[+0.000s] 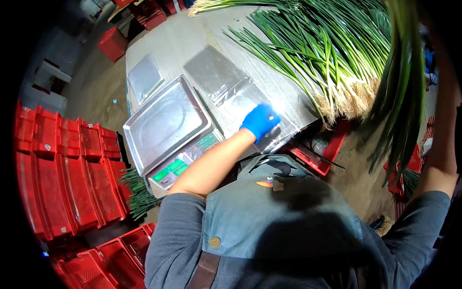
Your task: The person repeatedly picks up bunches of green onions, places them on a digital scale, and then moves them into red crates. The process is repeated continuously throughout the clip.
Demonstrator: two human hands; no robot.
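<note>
My left hand [260,120], in a blue glove, rests over clear plastic bags [234,96] on the grey table [168,43]; its fingers are curled and what they hold is unclear. Just left of it is a steel-pan scale [171,123] with a keypad. My right arm [435,164] is raised along the right rim, its hand out of sight, beside long green onion leaves [394,111] hanging from the top edge. A pile of green onions with pale roots [337,82] covers the back right of the table.
Red crates [67,188] are stacked at left and lower left, another red crate [112,43] stands behind, and one [313,161] sits below the near table edge. A flat metal plate [144,77] lies behind the scale. Loose onion greens [137,197] stick out below the scale.
</note>
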